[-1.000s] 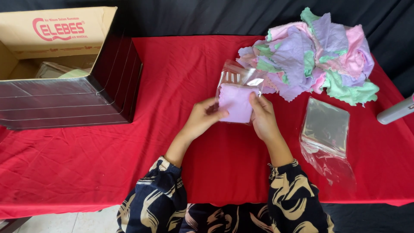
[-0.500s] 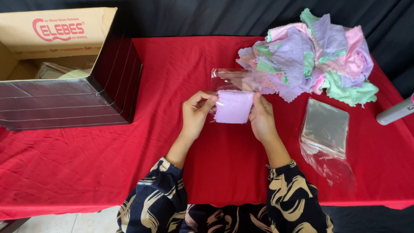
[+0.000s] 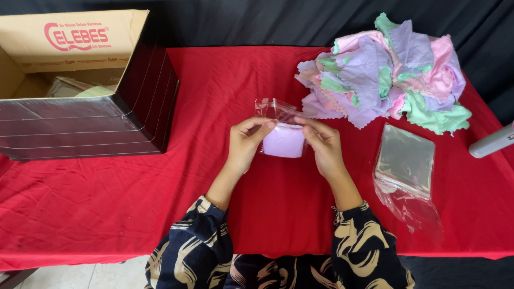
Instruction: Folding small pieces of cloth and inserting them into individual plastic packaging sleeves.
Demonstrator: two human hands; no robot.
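Red cloth [image 3: 214,80] covers the table, with a black backdrop behind it. Near table centre a small clear bag [image 3: 279,126] with a folded lilac cloth [image 3: 284,143] inside is held just above the surface. Its open flap stands up toward 12 o'clock. Left hand [image 3: 243,144] pinches the bag's upper left edge between thumb and fingers. Right hand [image 3: 321,145] pinches the upper right edge the same way. Both hands are closed on the plastic, not spread.

At 1 to 2 o'clock from the bag, a heap of cloths [image 3: 388,72] in pink, lilac and green lies near; its lower left fringe comes just beside the bag's flap. At 3 o'clock, apart from the right hand, lies a stack of clear bags [image 3: 406,160], with loose plastic trailing toward the table's near edge. At the far right edge a grey cylinder [image 3: 492,142] juts in, cut off by the frame.

At 9 to 10 o'clock, well apart, sits an open cardboard box [image 3: 85,107] with dark taped sides. Bare red cloth lies between the box and the left hand, and along the near edge at 6 to 8 o'clock.
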